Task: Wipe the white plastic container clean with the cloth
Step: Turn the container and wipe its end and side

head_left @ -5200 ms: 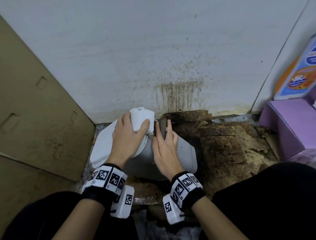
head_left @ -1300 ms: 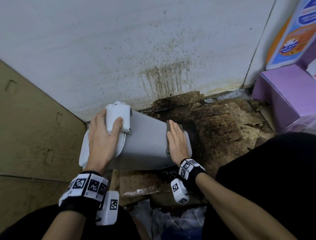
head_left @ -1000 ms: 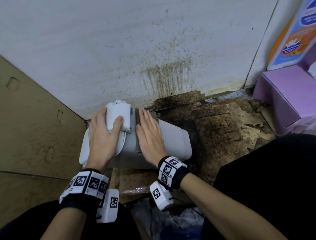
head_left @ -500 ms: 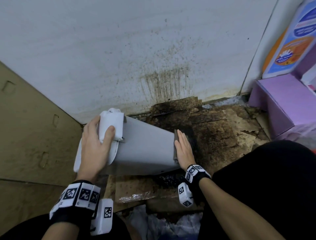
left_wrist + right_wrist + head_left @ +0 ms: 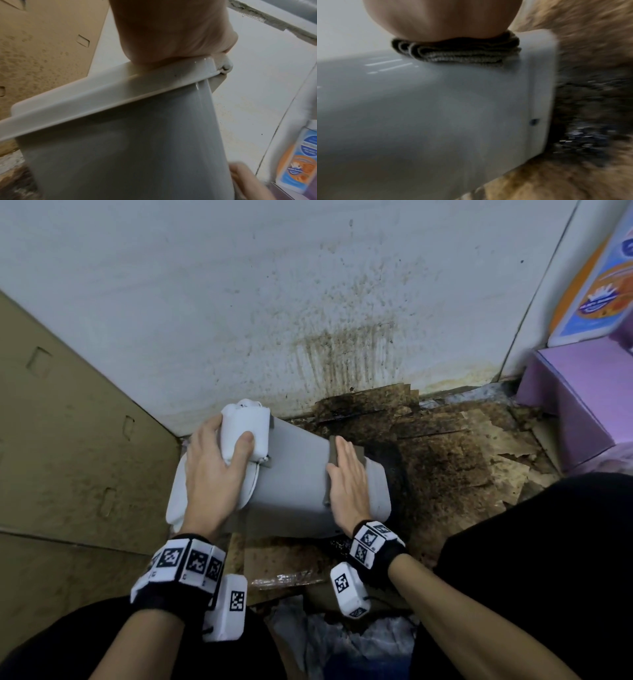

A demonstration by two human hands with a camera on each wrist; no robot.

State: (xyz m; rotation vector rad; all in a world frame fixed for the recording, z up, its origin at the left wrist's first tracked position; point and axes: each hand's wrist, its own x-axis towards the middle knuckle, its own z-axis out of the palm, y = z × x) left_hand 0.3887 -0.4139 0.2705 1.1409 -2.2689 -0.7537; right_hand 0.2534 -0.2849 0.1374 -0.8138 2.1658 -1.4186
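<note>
The white plastic container (image 5: 294, 474) lies on its side on the floor, its lid (image 5: 176, 498) to the left and its base to the right. My left hand (image 5: 212, 470) grips the white hinge block (image 5: 245, 426) at the lid end, thumb over it. My right hand (image 5: 346, 477) lies flat, fingers straight, pressing a folded grey-brown cloth (image 5: 360, 453) onto the container's upper side near the base. In the right wrist view the cloth (image 5: 458, 54) is squeezed between the palm (image 5: 443, 17) and the container (image 5: 436, 115). The left wrist view shows the rim (image 5: 102, 88) under my left hand (image 5: 171, 31).
A stained white wall (image 5: 308, 302) stands just behind. Brown cardboard (image 5: 68, 440) leans at the left. Dark, soiled cardboard (image 5: 445, 460) covers the floor to the right. A purple box (image 5: 575, 392) and an orange-blue pack (image 5: 596, 292) sit far right. Crumpled plastic (image 5: 342, 645) lies between my knees.
The right hand with the cloth has slid left from the container's base end toward its middle, after earlier sweeps back and forth. The left hand has kept its grip at the lid end.
</note>
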